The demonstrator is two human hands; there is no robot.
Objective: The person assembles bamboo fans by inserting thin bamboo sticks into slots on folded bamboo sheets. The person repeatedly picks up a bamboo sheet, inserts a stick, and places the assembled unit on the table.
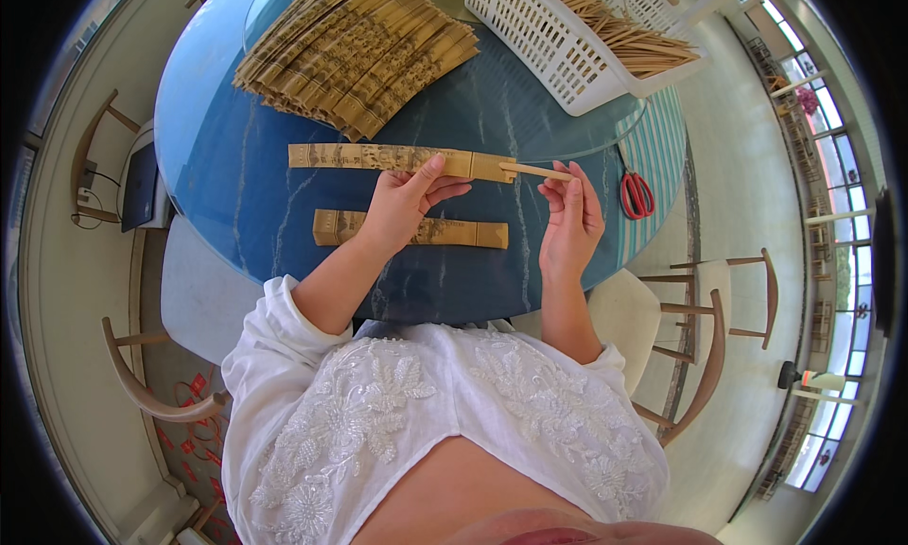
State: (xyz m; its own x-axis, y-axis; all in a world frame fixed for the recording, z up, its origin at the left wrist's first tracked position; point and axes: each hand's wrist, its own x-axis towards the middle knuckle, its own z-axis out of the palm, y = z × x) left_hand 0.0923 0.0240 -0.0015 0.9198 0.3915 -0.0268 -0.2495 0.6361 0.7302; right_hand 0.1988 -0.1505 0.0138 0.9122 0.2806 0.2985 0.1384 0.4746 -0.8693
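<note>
My left hand (402, 203) is closed on a long brown printed paper sleeve (345, 155), thumb on top and fingers underneath, holding it level above the blue table. At the sleeve's right end, my right hand (573, 222) pinches a pale wooden chopstick (541, 171). The chopstick's left tip meets the open end of the sleeve; whether it is a single stick or a pair I cannot tell. A second brown sleeve (480, 234) lies flat on the table, partly covered by my left wrist.
A fanned stack of brown sleeves (355, 53) lies at the far left. A white slatted basket (544, 49) at the far right holds many loose chopsticks (648, 51). Red-handled scissors (637, 196) rest near the right edge of the round table (213, 167). Chairs stand around it.
</note>
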